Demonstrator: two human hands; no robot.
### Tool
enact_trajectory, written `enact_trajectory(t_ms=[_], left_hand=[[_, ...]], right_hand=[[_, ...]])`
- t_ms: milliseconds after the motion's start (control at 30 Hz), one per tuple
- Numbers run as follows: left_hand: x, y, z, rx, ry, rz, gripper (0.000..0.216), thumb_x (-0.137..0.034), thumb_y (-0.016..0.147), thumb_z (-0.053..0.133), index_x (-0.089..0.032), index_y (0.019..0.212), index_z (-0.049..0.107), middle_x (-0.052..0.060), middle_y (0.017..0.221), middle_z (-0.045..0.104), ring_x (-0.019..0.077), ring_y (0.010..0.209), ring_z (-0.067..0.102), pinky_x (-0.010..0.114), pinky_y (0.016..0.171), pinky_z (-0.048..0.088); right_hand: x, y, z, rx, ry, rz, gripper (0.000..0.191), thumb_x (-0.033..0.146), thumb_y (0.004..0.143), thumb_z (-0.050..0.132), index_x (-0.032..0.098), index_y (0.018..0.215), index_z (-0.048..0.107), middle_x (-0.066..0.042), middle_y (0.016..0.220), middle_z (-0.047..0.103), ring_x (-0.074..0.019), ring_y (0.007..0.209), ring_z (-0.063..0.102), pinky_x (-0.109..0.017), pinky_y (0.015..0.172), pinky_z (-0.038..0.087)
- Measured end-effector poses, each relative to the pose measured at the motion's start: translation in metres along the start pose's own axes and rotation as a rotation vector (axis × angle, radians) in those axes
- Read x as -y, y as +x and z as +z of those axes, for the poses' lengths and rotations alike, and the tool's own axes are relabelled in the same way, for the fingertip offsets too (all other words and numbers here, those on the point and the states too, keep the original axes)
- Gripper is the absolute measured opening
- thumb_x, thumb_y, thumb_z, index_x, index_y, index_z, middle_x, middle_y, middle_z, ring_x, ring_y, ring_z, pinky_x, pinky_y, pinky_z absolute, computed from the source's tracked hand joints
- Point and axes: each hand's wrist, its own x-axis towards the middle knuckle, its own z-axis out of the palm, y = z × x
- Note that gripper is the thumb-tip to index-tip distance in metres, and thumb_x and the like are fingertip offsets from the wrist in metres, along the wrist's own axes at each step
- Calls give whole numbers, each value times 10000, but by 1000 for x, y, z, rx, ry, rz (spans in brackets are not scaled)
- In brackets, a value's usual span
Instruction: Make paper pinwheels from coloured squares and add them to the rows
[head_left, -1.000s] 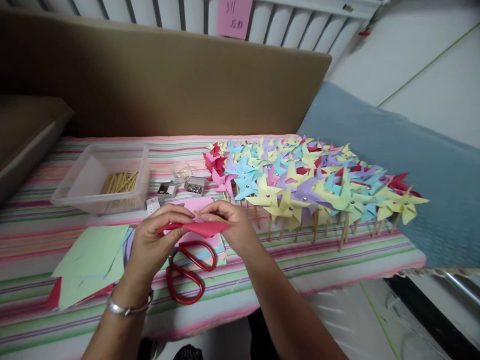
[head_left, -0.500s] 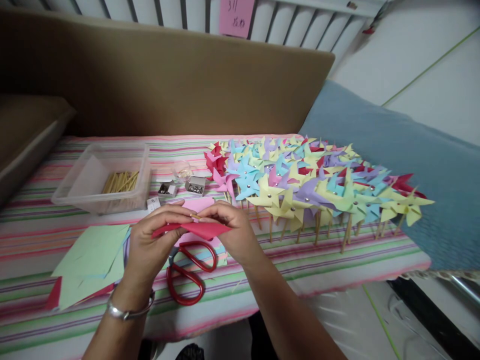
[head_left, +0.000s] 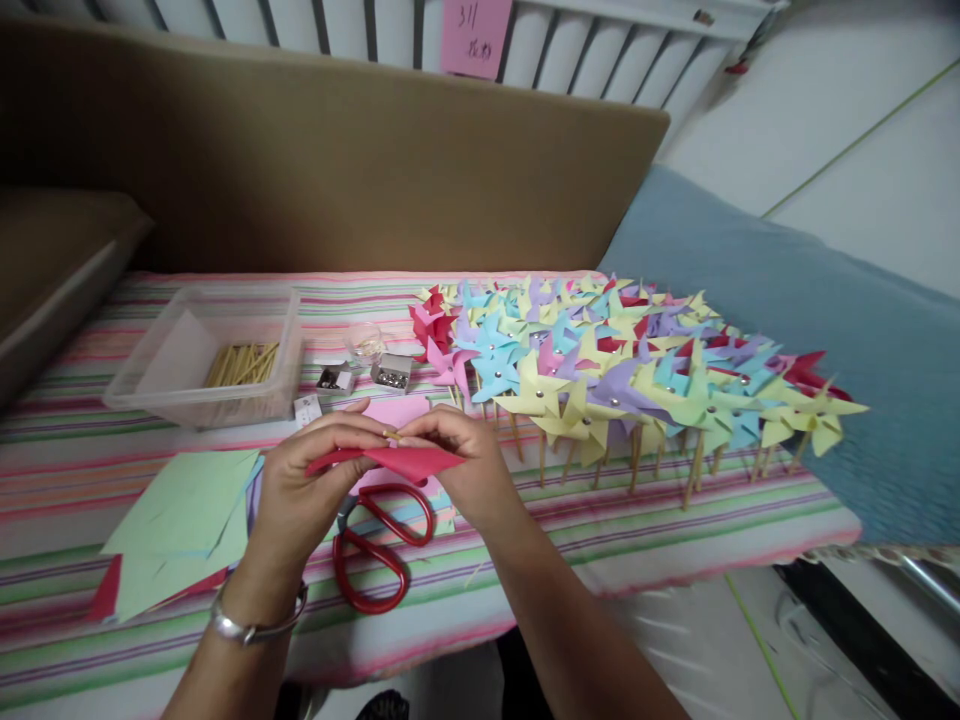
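Observation:
Both my hands hold a folded red paper [head_left: 409,460] just above the striped table. My left hand [head_left: 307,490] pinches its left part, with fingers closed over the top edge. My right hand [head_left: 465,460] pinches the right part, fingertips meeting the left hand's at the fold. Red-handled scissors [head_left: 375,550] lie on the cloth directly beneath the paper. A pink sheet [head_left: 394,410] lies just behind my fingers.
Several finished paper pinwheels [head_left: 615,370] on sticks cover the table's right half. A clear plastic tub [head_left: 206,355] with wooden sticks stands at back left, small pin boxes [head_left: 390,373] beside it. Green paper sheets [head_left: 184,515] lie front left. A brown board [head_left: 337,150] rises behind.
Almost nothing: my fingers shifted slightly along the red paper's fold, and the view drifted a little.

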Motion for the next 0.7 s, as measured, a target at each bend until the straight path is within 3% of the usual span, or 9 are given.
enact_trajectory(t_ms=[700], left_hand=[[0,-1,-1,26,-13,-37,147,-123,768,674,-258,801,723,-8,843,715,175,828,658,459,1053,364]], right_hand=[[-1,-1,0,-14,-29,-48,101,115,718,681,206,710,725,8,682,611,-125,664,571,-252,604,444]])
